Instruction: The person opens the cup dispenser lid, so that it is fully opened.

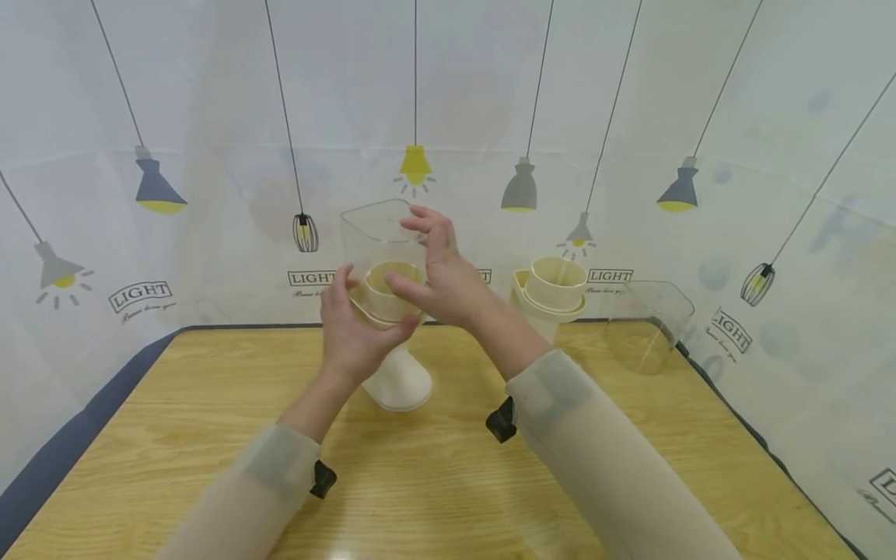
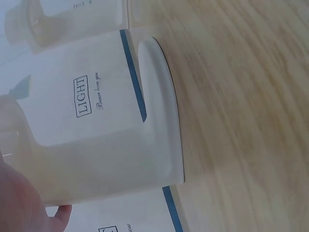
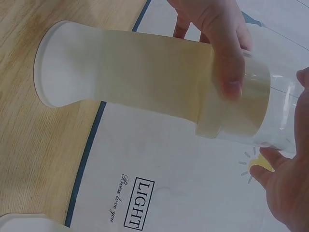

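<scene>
A cream and white stand (image 1: 397, 381) with a flared foot is upright on the table left of centre. Over its round cream top (image 3: 207, 123) sits a clear square-sided container (image 1: 374, 225), open at its upper end. My left hand (image 1: 357, 338) grips round the top of the stand, where the container meets it; its thumb lies across this joint in the right wrist view. Higher up, my right hand (image 1: 448, 284) holds the container by its right side, fingers near the rim. In the left wrist view only part of the left hand (image 2: 24, 203) shows.
A second cream stand (image 1: 558, 284) with a round cup-like top is behind my right forearm. To its right, another clear container (image 1: 647, 330) is on the wooden table (image 1: 210, 404). A white curtain (image 1: 231, 101) printed with lamps hangs round the table's far edges.
</scene>
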`<state>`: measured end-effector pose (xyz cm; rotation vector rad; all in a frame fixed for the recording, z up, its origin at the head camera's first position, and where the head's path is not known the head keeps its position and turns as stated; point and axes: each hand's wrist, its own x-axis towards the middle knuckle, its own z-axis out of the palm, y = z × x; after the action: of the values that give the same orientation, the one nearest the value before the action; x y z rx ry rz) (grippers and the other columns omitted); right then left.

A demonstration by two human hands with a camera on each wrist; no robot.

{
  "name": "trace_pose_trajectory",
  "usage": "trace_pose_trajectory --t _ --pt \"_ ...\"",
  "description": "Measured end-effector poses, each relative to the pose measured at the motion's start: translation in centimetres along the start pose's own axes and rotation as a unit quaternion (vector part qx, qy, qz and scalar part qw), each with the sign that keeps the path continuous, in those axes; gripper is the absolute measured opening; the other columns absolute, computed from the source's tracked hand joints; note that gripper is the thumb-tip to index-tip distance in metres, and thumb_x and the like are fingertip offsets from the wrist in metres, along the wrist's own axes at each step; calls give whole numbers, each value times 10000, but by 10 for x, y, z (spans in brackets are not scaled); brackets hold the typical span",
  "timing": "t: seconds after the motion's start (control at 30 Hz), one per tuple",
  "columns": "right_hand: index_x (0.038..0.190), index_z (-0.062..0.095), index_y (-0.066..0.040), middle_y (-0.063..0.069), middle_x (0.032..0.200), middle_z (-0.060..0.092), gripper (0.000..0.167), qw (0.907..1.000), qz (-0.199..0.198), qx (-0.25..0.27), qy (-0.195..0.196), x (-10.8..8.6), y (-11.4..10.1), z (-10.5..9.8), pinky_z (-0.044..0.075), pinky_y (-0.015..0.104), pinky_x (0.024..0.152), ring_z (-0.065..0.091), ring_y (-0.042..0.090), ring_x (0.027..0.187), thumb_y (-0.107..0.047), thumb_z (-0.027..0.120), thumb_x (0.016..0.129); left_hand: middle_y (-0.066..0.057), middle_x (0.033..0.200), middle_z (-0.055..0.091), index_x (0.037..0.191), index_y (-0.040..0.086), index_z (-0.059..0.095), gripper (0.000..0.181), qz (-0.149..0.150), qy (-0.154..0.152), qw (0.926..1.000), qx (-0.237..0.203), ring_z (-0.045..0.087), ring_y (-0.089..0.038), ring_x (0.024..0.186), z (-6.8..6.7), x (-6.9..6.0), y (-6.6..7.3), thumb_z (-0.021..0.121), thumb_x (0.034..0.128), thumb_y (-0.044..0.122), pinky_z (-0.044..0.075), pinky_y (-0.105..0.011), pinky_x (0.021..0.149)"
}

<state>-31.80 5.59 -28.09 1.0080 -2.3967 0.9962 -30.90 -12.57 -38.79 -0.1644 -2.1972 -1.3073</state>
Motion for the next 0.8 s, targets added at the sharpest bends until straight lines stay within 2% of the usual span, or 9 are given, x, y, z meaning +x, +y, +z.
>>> trace_pose_trajectory --t 0.1,0.3,0.47,0.57,0.67,0.8 --pt "1580 217 -46 143 1774 173 833 9999 49 162 11 0 1 2 399 464 1306 485 377 1534 -241 769 988 -194 1497 447 1662 190 293 1281 -17 120 9999 84 452 -329 1326 2 -4 4 1029 665 518 477 -571 1121" --pt "1647 104 -72 128 1729 288 1005 9987 268 392 204 1 1 6 431 517 1274 487 407 1516 -246 814 958 -199 1498 442 1670 168 282 1279 61 331 9994 117 451 -350 1343 6 -9 7 1018 683 518 460 -585 1128" --pt "1599 221 -125 91 1770 239 936 9937 719 685 511 2 -3 16 473 572 1227 506 401 1514 -346 861 953 -199 1500 436 1668 149 286 1271 0 421 9991 25 452 -348 1343 8 -10 8 1020 692 500 463 -577 1127" --pt "1575 271 -156 82 1740 318 914 9893 963 839 710 4 -7 21 495 582 1203 529 404 1500 -405 879 939 -197 1545 398 1655 134 258 1260 -141 257 9990 -332 452 -344 1380 8 -8 8 1016 703 458 451 -579 1165" --pt "1573 284 -162 80 1697 388 918 9867 1070 875 859 5 -9 25 504 572 1198 547 402 1489 -427 886 932 -191 1619 353 1641 147 201 1275 -458 -50 9963 -726 452 -356 1444 8 -4 10 1012 706 449 429 -584 1214" --pt "1580 286 -178 100 1675 398 947 9842 1144 899 1004 6 -11 28 504 539 1205 547 389 1487 -452 901 913 -218 1641 362 1622 162 174 1296 -744 -269 9941 -738 474 -389 1462 7 0 13 1017 689 474 438 -595 1216"
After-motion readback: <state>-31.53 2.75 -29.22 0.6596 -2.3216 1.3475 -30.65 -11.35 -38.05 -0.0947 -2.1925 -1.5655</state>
